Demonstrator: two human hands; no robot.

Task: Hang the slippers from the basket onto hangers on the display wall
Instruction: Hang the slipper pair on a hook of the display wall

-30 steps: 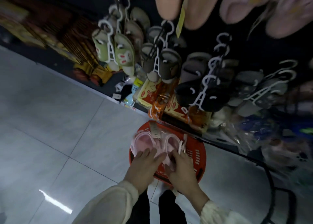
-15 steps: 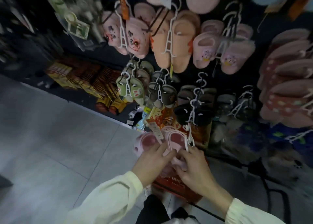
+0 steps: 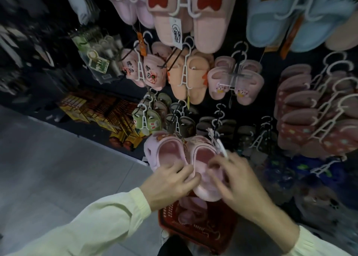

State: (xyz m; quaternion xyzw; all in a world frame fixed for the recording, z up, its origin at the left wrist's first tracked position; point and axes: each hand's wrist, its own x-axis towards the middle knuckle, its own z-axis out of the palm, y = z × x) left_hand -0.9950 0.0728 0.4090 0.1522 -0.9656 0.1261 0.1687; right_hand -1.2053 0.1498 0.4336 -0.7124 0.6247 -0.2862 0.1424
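Note:
A pair of pink clog slippers [image 3: 170, 153] is held up in front of the display wall, openings facing me. My left hand [image 3: 170, 180] grips the heel of the left slipper. My right hand [image 3: 232, 176] grips the right slipper, and a white plastic hanger [image 3: 219, 145] pokes up by its fingers. Below them the red basket [image 3: 209, 230] stands on the floor with more pink slippers [image 3: 190, 209] inside. The dark display wall [image 3: 269, 77] carries several pairs on white hangers.
Pink, orange and blue slippers hang above; dark red ones [image 3: 306, 120] crowd the right. Small green slippers [image 3: 149, 120] and dark ones [image 3: 182, 126] hang just behind the held pair. Yellow packaged goods [image 3: 100, 110] line the wall's foot. Grey tiled floor [image 3: 58, 168] lies left.
Both hands have lifted the pink slippers out of the basket and up toward the wall. My view has tilted upward, showing the higher rows of hung slippers.

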